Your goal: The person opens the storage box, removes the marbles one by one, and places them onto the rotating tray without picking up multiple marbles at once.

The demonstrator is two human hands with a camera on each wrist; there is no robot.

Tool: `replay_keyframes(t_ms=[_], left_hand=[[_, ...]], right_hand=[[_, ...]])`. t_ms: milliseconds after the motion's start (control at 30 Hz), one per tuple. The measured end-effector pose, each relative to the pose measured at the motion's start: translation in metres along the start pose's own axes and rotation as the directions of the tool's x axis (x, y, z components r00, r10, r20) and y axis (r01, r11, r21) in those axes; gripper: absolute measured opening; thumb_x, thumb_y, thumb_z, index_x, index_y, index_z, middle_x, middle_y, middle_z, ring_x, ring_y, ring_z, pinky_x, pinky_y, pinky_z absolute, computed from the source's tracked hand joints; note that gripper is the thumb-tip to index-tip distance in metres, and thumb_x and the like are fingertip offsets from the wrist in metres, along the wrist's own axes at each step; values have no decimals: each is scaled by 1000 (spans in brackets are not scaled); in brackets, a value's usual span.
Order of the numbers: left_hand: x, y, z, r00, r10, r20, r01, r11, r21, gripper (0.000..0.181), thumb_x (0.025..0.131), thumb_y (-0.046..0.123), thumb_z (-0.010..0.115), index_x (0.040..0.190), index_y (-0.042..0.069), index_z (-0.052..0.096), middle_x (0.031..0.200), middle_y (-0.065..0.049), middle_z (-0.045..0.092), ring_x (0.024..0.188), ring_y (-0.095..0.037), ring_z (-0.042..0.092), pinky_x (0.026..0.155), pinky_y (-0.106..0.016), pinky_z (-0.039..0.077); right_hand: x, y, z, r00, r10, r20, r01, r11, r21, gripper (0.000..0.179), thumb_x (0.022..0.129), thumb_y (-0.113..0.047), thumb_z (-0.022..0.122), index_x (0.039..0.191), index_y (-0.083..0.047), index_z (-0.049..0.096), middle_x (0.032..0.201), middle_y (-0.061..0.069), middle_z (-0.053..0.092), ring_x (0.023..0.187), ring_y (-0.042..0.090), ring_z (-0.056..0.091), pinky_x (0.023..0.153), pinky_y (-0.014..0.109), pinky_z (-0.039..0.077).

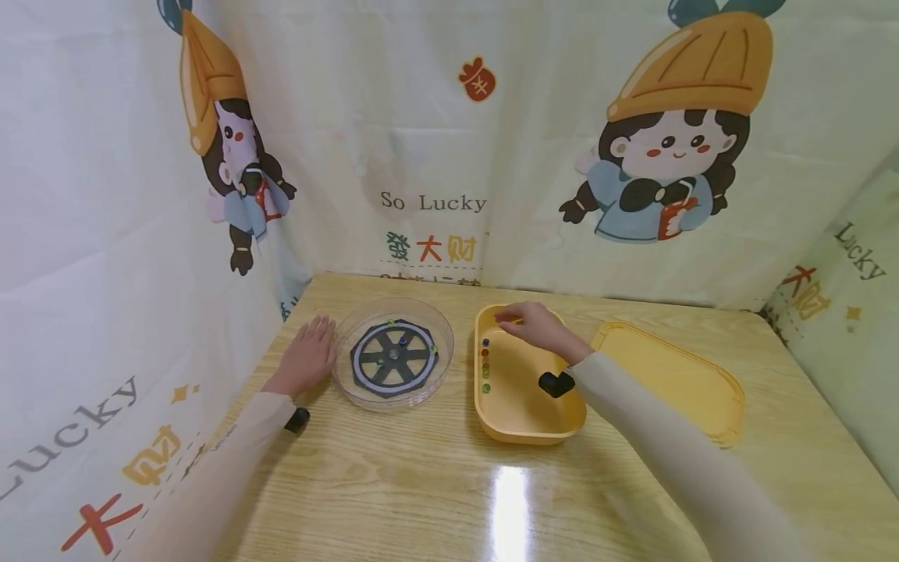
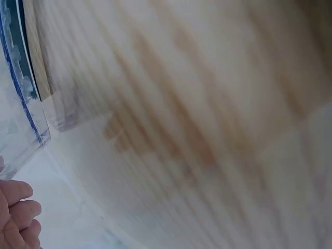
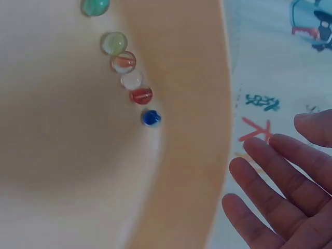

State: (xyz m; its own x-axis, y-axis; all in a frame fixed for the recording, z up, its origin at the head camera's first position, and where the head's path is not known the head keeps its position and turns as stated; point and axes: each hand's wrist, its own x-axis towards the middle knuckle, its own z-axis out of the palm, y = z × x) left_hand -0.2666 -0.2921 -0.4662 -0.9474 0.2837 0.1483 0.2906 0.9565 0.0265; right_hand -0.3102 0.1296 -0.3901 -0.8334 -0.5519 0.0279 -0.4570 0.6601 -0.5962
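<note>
A clear round dish [image 1: 438,382] stands on the table, with a dark spoked wheel shape [image 1: 395,355] and several marbles inside. My left hand [image 1: 307,357] is at its left side, fingers extended beside the wall; whether it touches cannot be told. Part of the dish [image 2: 21,129] and some fingertips [image 2: 23,212] show in the left wrist view. My right hand [image 1: 539,326] hovers over the far part of an orange-yellow box [image 1: 520,435], holding nothing, its fingers [image 3: 267,197] apart. Several marbles, among them a blue marble [image 3: 151,118] and a red marble [image 3: 141,95], line the box's left side.
A yellow lid [image 1: 674,382] lies flat on the wooden table [image 1: 393,492] to the right of the box. Printed curtains [image 1: 435,140] hang behind the table and along both sides.
</note>
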Motion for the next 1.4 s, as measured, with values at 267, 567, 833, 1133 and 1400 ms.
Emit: replay_keyframes(t_ms=[267,567,833,1133,1400], left_hand=[[1,1,2,1000,0,4,0,1000,-9,51,96,14,37,138,-15,32,145,-32,32,137,-45,28,113,-53,21],[1,2,1,995,16,-99,-11,999,45,41,92,12,46,124,-13,50,122,-29,56,117,-42,51,103,-50,36],[1,3,-2,978,48,-204,-32,996,81,21,84,12,55,95,-6,55,83,-19,56,75,-34,54,72,-47,46],[2,3,-2,984,29,-178,-18,998,65,18,85,12,54,94,-4,53,81,-18,54,74,-35,53,67,-47,46],[1,3,-1,983,26,-182,-14,998,66,17,85,13,54,93,-3,52,80,-17,54,72,-33,53,66,-46,46]], right_hand=[[15,15,17,999,35,14,-36,997,72,28,91,-7,58,116,5,62,110,21,67,103,32,64,90,43,50],[25,22,34,999,25,45,-26,999,37,24,88,-3,60,110,5,66,106,20,69,100,32,65,89,42,51],[34,33,43,995,73,62,-79,992,99,22,85,1,62,106,5,68,106,20,69,100,31,65,87,38,52],[43,44,51,998,45,43,-51,987,150,17,80,7,65,95,4,72,96,18,72,91,28,68,81,33,54],[44,48,56,998,57,30,-62,981,186,18,77,7,69,95,4,72,93,18,72,87,26,70,76,30,55]])
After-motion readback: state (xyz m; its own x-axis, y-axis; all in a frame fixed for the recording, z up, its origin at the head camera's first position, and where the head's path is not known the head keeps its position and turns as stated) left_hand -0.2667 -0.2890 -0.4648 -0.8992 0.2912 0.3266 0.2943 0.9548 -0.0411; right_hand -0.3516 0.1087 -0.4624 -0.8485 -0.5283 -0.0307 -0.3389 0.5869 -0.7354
